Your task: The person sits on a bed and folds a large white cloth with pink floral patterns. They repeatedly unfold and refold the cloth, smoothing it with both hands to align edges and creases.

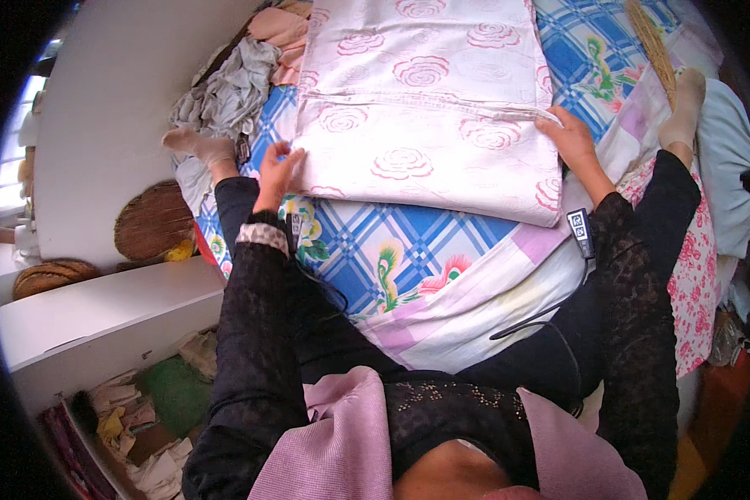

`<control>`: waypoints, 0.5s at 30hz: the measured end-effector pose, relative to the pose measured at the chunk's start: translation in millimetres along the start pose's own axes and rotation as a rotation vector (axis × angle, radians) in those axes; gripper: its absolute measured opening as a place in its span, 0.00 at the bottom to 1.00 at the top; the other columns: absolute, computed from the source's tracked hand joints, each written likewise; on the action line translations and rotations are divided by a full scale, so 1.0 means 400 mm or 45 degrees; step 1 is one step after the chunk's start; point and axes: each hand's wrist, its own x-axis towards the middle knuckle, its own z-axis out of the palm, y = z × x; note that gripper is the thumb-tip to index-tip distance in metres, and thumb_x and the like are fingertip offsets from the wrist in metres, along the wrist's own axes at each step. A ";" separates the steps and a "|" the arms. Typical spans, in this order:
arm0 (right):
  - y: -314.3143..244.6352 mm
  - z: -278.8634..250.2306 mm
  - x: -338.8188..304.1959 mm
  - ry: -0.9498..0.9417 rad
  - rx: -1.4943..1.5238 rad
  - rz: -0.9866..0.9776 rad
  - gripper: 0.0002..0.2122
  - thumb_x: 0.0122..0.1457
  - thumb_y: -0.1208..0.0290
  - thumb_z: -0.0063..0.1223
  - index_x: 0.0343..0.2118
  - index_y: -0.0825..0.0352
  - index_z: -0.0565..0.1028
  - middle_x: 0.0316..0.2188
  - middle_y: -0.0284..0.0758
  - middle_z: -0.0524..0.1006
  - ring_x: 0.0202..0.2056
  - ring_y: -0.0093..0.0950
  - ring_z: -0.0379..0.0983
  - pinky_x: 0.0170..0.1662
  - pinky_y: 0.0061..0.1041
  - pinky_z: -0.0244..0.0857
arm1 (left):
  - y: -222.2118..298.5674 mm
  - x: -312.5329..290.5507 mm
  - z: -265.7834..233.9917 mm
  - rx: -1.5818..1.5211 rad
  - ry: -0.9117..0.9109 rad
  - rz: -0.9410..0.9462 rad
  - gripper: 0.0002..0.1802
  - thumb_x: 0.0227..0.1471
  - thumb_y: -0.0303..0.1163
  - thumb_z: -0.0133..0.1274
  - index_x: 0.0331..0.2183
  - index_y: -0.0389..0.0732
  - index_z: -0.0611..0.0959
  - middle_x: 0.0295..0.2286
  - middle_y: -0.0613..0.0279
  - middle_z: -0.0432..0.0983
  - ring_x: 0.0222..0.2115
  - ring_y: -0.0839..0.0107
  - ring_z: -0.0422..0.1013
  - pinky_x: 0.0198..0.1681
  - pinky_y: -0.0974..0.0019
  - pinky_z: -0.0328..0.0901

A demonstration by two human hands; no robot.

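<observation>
Cloth (425,137) printed with pink roses lies between my hands and stretches away beyond them, with a folded flap nearest me. My right hand (573,143) is closed on its right edge, fingers bent over the border where a gathered band runs across. My left hand (278,171) is half curled, a gap showing between thumb and fingers, its tips right at the left edge; I cannot tell whether they touch the fabric.

If only my right side pulls, the flap could skew and the band bunch up, since the left edge seems barely held. The blue checked bedspread (350,258) underneath could ruck up and drag along. Below my right wrist is a small black device (581,235), with a dark cord (517,325) nearer my body; a sweep of that forearm might snag it. Beyond my left hand, crumpled grey laundry (235,87) could catch a corner swung that way.
</observation>
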 end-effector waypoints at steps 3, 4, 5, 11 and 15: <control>-0.007 -0.003 0.006 -0.014 -0.014 -0.027 0.18 0.51 0.57 0.54 0.39 0.65 0.74 0.32 0.45 0.77 0.36 0.40 0.74 0.39 0.31 0.64 | -0.008 -0.074 -0.031 -0.372 -0.261 -0.352 0.23 0.43 0.36 0.62 0.39 0.31 0.76 0.33 0.61 0.75 0.34 0.73 0.69 0.40 0.72 0.63; -0.008 -0.004 0.006 -0.010 -0.016 -0.041 0.18 0.51 0.57 0.54 0.39 0.66 0.74 0.32 0.46 0.76 0.36 0.40 0.73 0.39 0.31 0.64 | -0.004 -0.078 -0.036 -0.357 -0.297 -0.331 0.23 0.43 0.35 0.61 0.39 0.31 0.76 0.33 0.61 0.75 0.33 0.73 0.69 0.40 0.73 0.63; -0.008 -0.004 0.006 -0.004 -0.036 -0.045 0.18 0.51 0.58 0.54 0.39 0.66 0.74 0.32 0.46 0.76 0.37 0.41 0.73 0.39 0.31 0.64 | 0.003 -0.083 -0.041 -0.322 -0.337 -0.341 0.22 0.43 0.35 0.61 0.39 0.31 0.76 0.34 0.60 0.75 0.33 0.74 0.70 0.40 0.73 0.63; -0.004 -0.015 0.008 -0.071 0.009 -0.048 0.16 0.51 0.61 0.53 0.39 0.66 0.73 0.31 0.44 0.76 0.36 0.37 0.73 0.39 0.29 0.62 | 0.062 -0.079 -0.018 -0.325 -0.170 -0.138 0.22 0.44 0.32 0.59 0.42 0.34 0.77 0.35 0.62 0.75 0.36 0.77 0.69 0.40 0.74 0.63; 0.001 -0.018 0.022 0.010 0.089 -0.116 0.13 0.53 0.64 0.52 0.38 0.66 0.73 0.29 0.39 0.76 0.34 0.31 0.72 0.39 0.26 0.62 | 0.053 -0.107 -0.019 -0.329 -0.053 -0.185 0.20 0.44 0.29 0.59 0.42 0.36 0.77 0.34 0.64 0.75 0.34 0.78 0.69 0.38 0.74 0.64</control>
